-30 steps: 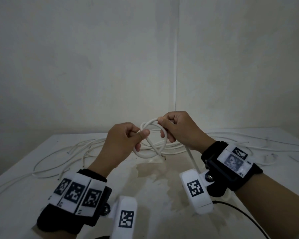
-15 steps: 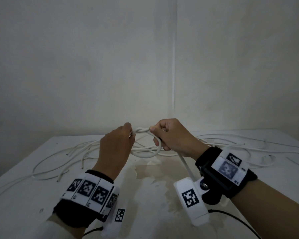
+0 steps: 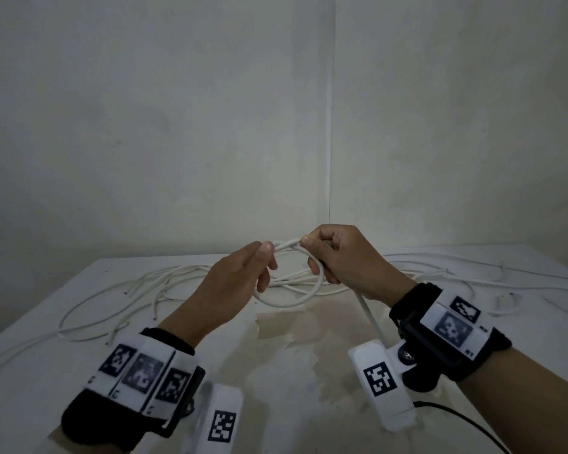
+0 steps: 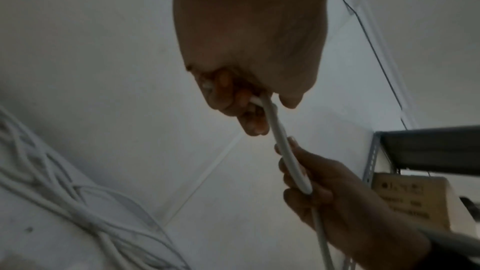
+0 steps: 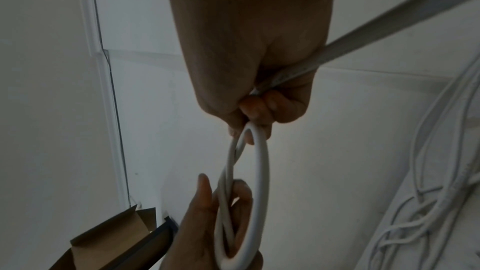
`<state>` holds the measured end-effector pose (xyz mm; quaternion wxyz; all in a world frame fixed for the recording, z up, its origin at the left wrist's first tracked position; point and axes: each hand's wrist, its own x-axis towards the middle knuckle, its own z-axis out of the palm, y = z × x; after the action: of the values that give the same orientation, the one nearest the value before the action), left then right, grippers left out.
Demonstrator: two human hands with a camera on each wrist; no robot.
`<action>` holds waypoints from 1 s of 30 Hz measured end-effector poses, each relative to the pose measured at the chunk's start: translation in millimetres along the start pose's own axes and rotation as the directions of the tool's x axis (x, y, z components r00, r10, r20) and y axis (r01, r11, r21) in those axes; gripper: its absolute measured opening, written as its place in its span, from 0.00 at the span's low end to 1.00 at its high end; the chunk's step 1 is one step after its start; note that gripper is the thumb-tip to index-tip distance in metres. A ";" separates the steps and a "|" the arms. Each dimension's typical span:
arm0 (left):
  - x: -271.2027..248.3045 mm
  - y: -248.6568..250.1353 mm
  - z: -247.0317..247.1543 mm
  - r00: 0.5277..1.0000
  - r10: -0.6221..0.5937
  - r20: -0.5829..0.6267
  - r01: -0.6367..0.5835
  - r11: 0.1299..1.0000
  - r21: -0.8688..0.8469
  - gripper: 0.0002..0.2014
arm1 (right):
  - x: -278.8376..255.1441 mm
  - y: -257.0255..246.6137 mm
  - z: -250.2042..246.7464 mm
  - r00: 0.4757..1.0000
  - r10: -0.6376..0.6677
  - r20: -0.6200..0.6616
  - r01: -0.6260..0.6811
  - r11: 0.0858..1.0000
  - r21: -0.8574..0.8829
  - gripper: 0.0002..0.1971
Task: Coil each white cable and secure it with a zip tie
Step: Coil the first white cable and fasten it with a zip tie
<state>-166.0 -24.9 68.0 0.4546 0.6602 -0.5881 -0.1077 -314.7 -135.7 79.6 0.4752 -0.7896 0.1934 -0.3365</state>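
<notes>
A small coil of white cable hangs in the air between both hands above the table. My left hand grips the coil's left side, thumb on top. My right hand pinches the coil's top right and its fingers curl round the strand. In the right wrist view the coil shows as two or three loops with the left hand's fingers through them. The cable's free length runs down from the right hand toward me. In the left wrist view one strand spans both hands. No zip tie is in view.
A tangle of loose white cables spreads across the back of the white table, with more strands at the right. A stained patch marks the middle. A cardboard box and metal shelf stand beside the table.
Both hands rose slightly and stayed together on the coil. The left hand re-gripped from a pinch to fingers through the loops, and the loop now hangs lower and rounder.
</notes>
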 end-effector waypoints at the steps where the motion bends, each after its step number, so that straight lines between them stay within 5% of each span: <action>1: -2.9 0.2 -0.6 0.999 0.037 -0.002 -0.036 0.994 0.098 0.20 | -0.9 0.1 -0.6 1.000 -0.005 0.003 0.005 1.000 -0.012 0.13; 4: -6.9 -3.8 -5.8 0.989 0.139 0.056 -0.149 0.908 0.392 0.21 | -1.7 0.5 -1.6 0.999 -0.029 0.029 0.031 0.997 -0.075 0.12; 6: -6.8 -5.5 -11.1 0.989 0.129 0.077 -0.149 0.898 0.414 0.22 | -1.5 3.2 -1.9 0.999 -0.044 0.015 0.045 0.996 -0.081 0.12; 9: -10.7 -2.8 -13.7 0.997 -0.009 0.078 0.003 0.997 0.073 0.26 | 0.1 7.4 -7.4 0.995 -0.081 -0.058 0.074 0.992 -0.103 0.12; 14: -8.2 -8.0 -8.4 0.988 -0.104 0.114 0.126 0.969 -0.213 0.26 | 3.8 3.8 -8.9 0.990 -0.123 -0.063 0.114 0.984 -0.136 0.13; 18: -2.5 -0.9 -5.1 0.968 -0.193 0.163 0.251 0.779 -0.574 0.26 | 5.3 2.1 -6.7 0.990 -0.129 -0.058 0.119 0.982 -0.145 0.13; 26: -4.4 6.9 7.9 0.951 -0.161 0.263 0.308 0.447 -0.840 0.19 | 6.7 4.4 -9.4 0.991 -0.101 -0.084 0.099 0.995 -0.030 0.12; 30: -3.2 10.6 10.9 0.949 -0.167 0.266 0.313 0.423 -0.850 0.16 | 6.5 1.1 -11.7 0.994 -0.080 -0.077 0.078 0.997 -0.024 0.11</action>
<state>-181.5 -26.2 68.3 0.6672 0.3959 -0.3765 -0.5063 -318.5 -147.6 84.7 0.4452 -0.7879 0.1841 -0.3837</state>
